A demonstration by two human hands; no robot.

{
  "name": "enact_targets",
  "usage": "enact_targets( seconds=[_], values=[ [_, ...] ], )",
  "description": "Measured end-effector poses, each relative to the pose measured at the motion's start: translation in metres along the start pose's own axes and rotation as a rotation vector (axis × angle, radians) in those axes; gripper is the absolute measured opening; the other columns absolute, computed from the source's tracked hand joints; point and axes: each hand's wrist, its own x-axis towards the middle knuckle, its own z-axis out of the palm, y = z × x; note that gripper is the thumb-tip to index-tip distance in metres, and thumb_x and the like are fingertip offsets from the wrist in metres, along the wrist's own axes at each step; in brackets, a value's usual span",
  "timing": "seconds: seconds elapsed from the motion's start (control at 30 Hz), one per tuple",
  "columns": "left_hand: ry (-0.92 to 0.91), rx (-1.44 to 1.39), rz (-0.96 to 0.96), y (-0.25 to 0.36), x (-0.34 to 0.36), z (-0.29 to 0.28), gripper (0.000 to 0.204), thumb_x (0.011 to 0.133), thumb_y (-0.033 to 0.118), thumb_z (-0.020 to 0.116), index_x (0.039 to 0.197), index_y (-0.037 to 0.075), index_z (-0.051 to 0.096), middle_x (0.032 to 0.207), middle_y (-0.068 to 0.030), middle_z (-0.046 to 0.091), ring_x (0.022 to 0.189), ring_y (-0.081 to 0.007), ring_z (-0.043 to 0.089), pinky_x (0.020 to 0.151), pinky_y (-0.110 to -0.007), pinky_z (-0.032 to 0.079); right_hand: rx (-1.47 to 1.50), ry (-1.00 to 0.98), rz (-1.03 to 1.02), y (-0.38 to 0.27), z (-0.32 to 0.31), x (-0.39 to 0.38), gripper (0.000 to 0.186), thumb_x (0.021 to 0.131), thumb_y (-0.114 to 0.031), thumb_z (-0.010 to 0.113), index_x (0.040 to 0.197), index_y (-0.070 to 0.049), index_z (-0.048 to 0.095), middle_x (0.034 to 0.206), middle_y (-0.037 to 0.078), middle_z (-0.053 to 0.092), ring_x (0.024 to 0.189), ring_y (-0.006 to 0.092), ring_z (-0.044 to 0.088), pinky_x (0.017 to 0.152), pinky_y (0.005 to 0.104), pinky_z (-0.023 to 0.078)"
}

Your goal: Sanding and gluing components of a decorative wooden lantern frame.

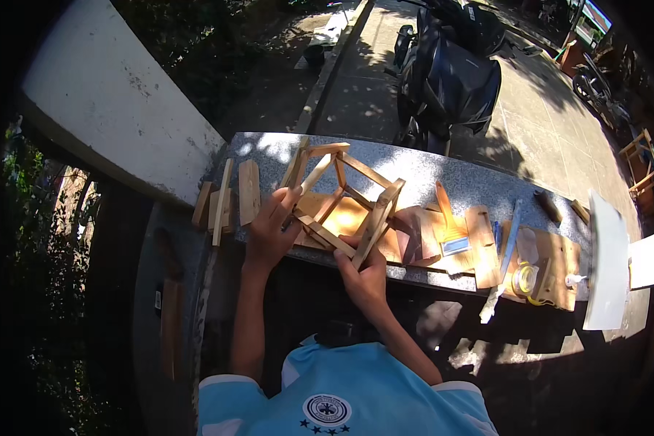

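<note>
A small open wooden frame (367, 172), built of slim sticks joined at the corners, is tilted above the near edge of the stone slab. My right hand (365, 280) grips its near right corner, with the thumb along the near stick and the other fingers partly hidden behind the wood. At its left side my left hand (270, 227) is closed, fingertips at the lower end of a pale wooden stick (315, 173). Whether that stick is fixed to the frame I cannot tell. Flat brown sheets (412, 231) lie beneath and right of the frame.
The speckled stone slab (258, 145) meets a white pillar (134, 94) at left. Wood pieces (249, 190) lie left of the frame. Rightward are a paintbrush (447, 218), a blue-grey strip (511, 236), a tape roll (525, 278) and a white curved sheet (607, 265). A motorcycle (454, 76) stands beyond.
</note>
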Motion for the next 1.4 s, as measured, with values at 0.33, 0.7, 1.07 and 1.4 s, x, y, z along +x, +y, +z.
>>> enact_targets(
  seconds=[0.33, 0.7, 1.07, 1.4],
  values=[
    [-0.124, 0.071, 0.127, 0.002, 0.005, -0.002, 0.032, 0.07, 0.001, 0.063, 0.101, 0.007, 0.06, 0.085, -0.0083, 0.059, 0.075, -0.0255, 0.06, 0.062, -0.034, 0.049, 0.021, 0.058, -0.104, 0.004, 0.005, -0.004, 0.026, 0.078, -0.013, 0.06, 0.098, 0.002, 0.055, 0.081, 0.011, 0.061, 0.075, 0.0159, 0.058, 0.069, 0.0281, 0.045],
    [-0.091, -0.042, 0.005, 0.005, 0.0, -0.002, 0.033, 0.068, -0.001, 0.064, 0.1, 0.007, 0.061, 0.086, -0.0103, 0.058, 0.075, -0.0262, 0.06, 0.063, -0.034, 0.05, -0.001, 0.003, -0.146, 0.0, -0.015, 0.004, 0.03, 0.077, -0.017, 0.061, 0.098, 0.002, 0.054, 0.084, 0.012, 0.059, 0.079, 0.0185, 0.057, 0.072, 0.03, 0.044],
    [0.023, 0.115, 0.191, 0.005, -0.017, 0.001, 0.031, 0.067, 0.005, 0.069, 0.097, 0.01, 0.063, 0.084, -0.0123, 0.056, 0.067, -0.0224, 0.06, 0.055, -0.03, 0.05, 0.218, -0.19, 0.044, 0.005, -0.039, 0.018, 0.039, 0.088, -0.032, 0.035, 0.103, -0.001, 0.052, 0.095, 0.008, 0.055, 0.094, 0.0147, 0.046, 0.087, 0.0277, 0.031],
    [0.022, -0.081, 0.248, -0.012, -0.022, 0.003, 0.038, 0.068, 0.005, 0.065, 0.105, 0.013, 0.062, 0.088, -0.0116, 0.054, 0.078, -0.0212, 0.06, 0.06, -0.029, 0.053, 0.204, -0.234, -0.07, 0.019, -0.043, 0.017, 0.041, 0.092, -0.036, 0.03, 0.1, 0.002, 0.044, 0.092, 0.013, 0.048, 0.088, 0.0233, 0.048, 0.085, 0.0365, 0.035]
  ],
)
